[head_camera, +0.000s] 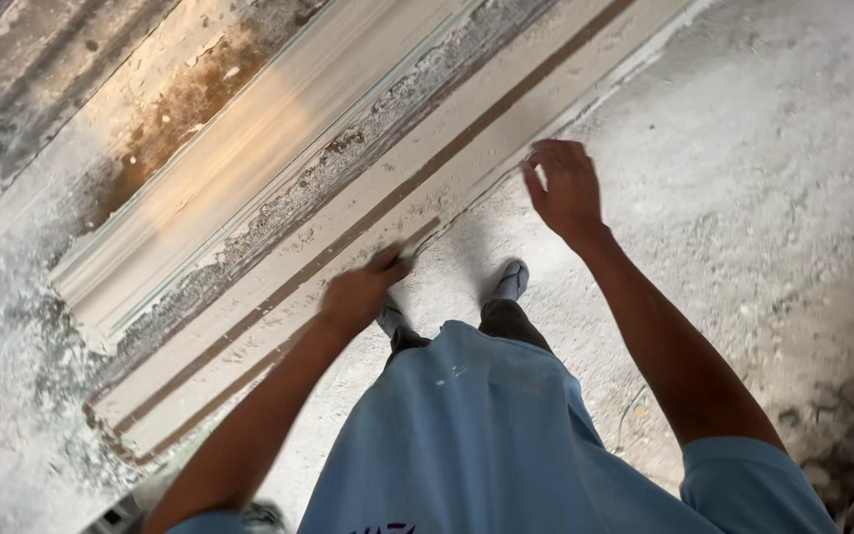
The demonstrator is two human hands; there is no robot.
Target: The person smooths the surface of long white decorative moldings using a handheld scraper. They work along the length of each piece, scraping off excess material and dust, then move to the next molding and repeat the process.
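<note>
Head view, looking down. At far left, a long white plaster moulding (249, 148) is lying on a dusty casting bed (12, 326), running diagonally so that its whole length is supported. Beside it, two pale strips (279, 297) with a dark groove between them are lying along the edge of the bed, next to the floor (773, 178). We are standing on that floor with both shoes (511, 280) close to the strips, so that both arms are reaching them without leaning. Our left hand (358, 295) is curling its grip around a small thin tool; we cannot tell what kind, since only a dark sliver is showing at the fingers. The tool is touching the nearer strip near its edge. Our right hand (565, 188) is hovering above the strip's outer edge, its grip released and fingers loosely spread, holding nothing. It is blurred, so contact cannot be confirmed.
</note>
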